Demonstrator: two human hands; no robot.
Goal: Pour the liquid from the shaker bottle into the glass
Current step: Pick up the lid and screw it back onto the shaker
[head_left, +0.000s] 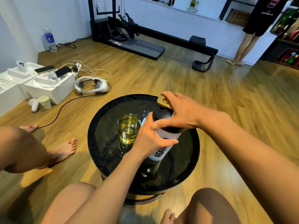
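The shaker bottle (167, 137) sits just right of the glass (128, 130), which holds yellow liquid. The left hand (149, 140) grips its frosted body and the right hand (182, 113) clasps the lid (160, 114). Brace the body and turn only the lid, so the glass isn't nudged.

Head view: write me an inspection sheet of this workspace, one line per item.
Surface: round black table, glass top.
Job's things: shaker bottle, lid on, right of the glass, which holds yellow liquid.
Clutter: headset, paper cup, white boxes with phones on the floor.
Grippers: left hand grips the bottle's body; right hand grips its lid.
Cables: black cable and white cables on the floor.
Surroundings: wooden floor, exercise machine, a person standing.
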